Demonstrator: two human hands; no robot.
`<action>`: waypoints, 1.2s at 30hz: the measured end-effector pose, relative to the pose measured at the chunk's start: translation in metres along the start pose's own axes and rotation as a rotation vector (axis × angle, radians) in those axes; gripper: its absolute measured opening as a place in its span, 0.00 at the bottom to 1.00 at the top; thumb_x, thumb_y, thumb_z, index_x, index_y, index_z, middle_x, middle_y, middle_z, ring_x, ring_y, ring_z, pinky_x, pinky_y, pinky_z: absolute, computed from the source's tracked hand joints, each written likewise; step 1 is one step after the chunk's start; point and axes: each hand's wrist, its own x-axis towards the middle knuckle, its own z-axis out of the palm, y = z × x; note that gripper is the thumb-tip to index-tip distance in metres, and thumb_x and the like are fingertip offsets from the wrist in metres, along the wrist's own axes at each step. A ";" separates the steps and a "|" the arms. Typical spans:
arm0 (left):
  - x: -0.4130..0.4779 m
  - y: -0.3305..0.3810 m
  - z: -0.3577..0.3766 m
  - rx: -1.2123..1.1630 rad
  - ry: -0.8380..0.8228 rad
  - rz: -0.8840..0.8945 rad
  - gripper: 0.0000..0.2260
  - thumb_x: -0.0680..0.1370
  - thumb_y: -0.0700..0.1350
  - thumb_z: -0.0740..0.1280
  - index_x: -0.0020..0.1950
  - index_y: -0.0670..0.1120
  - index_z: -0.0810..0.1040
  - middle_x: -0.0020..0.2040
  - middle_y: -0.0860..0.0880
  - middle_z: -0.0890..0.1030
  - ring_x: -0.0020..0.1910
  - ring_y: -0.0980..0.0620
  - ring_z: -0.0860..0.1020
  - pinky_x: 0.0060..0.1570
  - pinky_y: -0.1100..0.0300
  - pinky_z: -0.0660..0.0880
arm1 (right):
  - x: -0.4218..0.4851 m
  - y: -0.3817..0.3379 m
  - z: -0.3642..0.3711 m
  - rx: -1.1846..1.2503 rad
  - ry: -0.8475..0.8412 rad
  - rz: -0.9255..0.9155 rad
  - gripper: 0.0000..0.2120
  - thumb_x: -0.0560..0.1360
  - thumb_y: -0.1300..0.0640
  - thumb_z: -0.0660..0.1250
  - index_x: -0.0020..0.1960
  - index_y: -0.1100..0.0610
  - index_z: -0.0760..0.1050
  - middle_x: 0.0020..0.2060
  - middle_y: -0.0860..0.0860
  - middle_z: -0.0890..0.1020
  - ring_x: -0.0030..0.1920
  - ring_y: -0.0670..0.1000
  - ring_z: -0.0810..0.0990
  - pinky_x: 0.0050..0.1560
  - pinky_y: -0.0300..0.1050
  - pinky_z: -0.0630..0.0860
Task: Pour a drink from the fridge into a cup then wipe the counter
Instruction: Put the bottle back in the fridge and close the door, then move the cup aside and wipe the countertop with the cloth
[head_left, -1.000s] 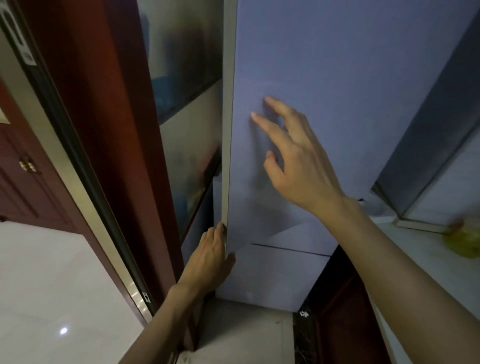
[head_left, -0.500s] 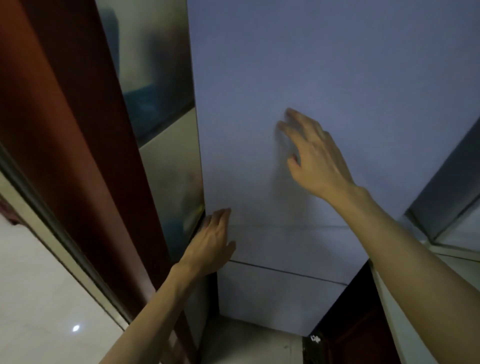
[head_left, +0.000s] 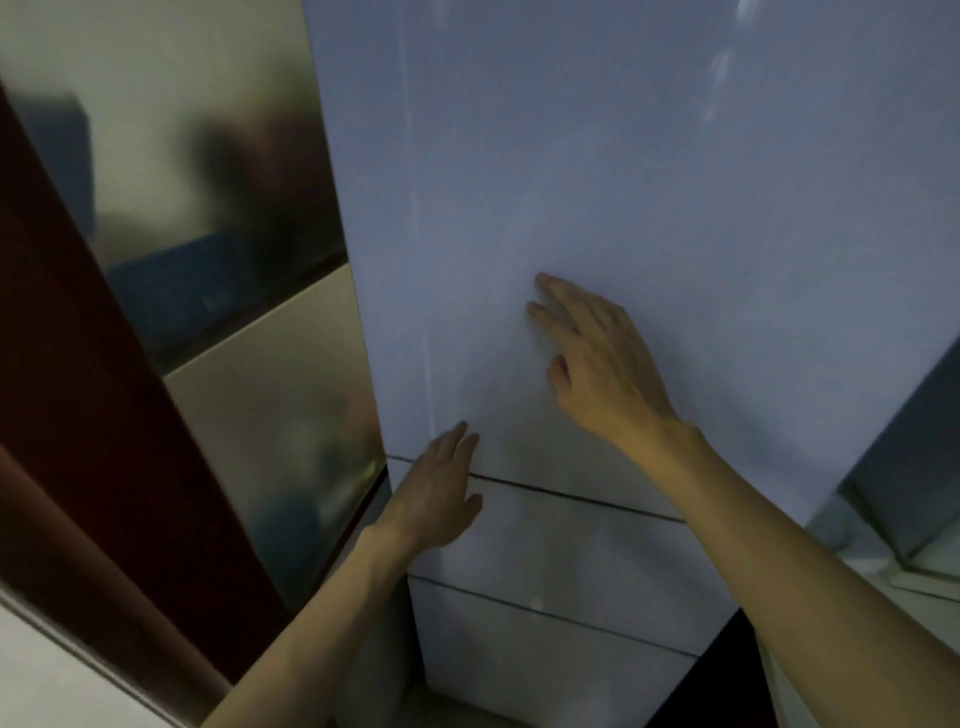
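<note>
On fridge door (head_left: 597, 171) (closed): left hand (head_left: 436, 493), right hand (head_left: 602, 364) both flat, fingers straight, grasping nothing.

Your right hand (head_left: 597, 364) lies flat on the fridge door (head_left: 571, 171), your left hand (head_left: 436, 499) sits below and to its left, across the seam (head_left: 571, 496) between door and drawer (head_left: 571, 551), with the side panel (head_left: 260, 405) left of both and a frame (head_left: 104, 415) beyond.

Pale floor (head_left: 36, 691), the pale blue fridge (head_left: 649, 156) upright on it.
</note>
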 end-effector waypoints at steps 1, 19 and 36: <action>0.002 0.002 0.001 -0.006 -0.001 0.003 0.34 0.81 0.50 0.63 0.80 0.44 0.48 0.81 0.47 0.47 0.79 0.47 0.50 0.76 0.56 0.51 | -0.001 0.001 0.001 -0.001 -0.004 -0.010 0.28 0.70 0.65 0.62 0.71 0.62 0.69 0.74 0.57 0.66 0.73 0.56 0.65 0.73 0.46 0.54; -0.015 0.060 0.003 -0.046 -0.053 0.450 0.18 0.79 0.48 0.66 0.67 0.44 0.73 0.63 0.45 0.76 0.60 0.44 0.75 0.57 0.51 0.75 | -0.167 -0.017 -0.060 -0.061 -0.248 0.678 0.18 0.76 0.59 0.61 0.64 0.57 0.75 0.60 0.53 0.79 0.61 0.54 0.75 0.58 0.47 0.71; -0.176 0.211 0.069 -0.040 -0.392 1.075 0.13 0.81 0.52 0.60 0.61 0.47 0.76 0.55 0.50 0.77 0.55 0.52 0.75 0.54 0.53 0.75 | -0.421 -0.182 -0.194 -0.230 -0.392 1.334 0.17 0.79 0.55 0.59 0.67 0.55 0.74 0.62 0.51 0.77 0.61 0.52 0.76 0.58 0.46 0.73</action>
